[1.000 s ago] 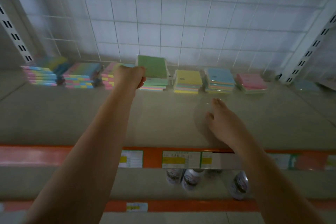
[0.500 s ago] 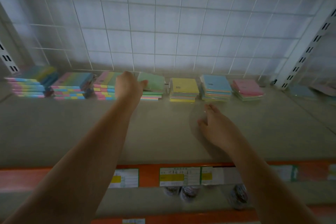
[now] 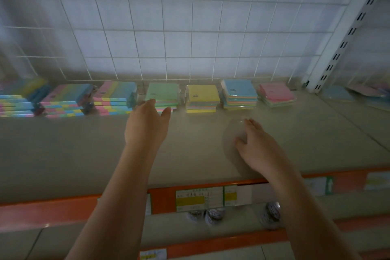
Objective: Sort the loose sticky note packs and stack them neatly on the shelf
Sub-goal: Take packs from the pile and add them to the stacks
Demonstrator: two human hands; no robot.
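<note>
Head view, over a store shelf: nearest me, an orange price rail [image 3: 211, 192] with paper labels edges the smooth, matte grey shelf [image 3: 63, 154]. Both my bare forearms reach across it. My right hand [image 3: 259, 148] lies palm down, fingers loosely spread, flat on the shelf, holding nothing. My left hand [image 3: 146, 126] stretches farther, fingers extended and parted, fingertips touching the front edge of the green stack [image 3: 163, 96] without gripping it. Square sticky note packs line the back in a row: three multicoloured striped stacks [image 3: 67, 101] at left, then green, the yellow stack [image 3: 201, 98], the blue stack [image 3: 239, 93] and the low pink stack [image 3: 275, 94]. Behind them rises a white wire grid panel [image 3: 190, 27].
</note>
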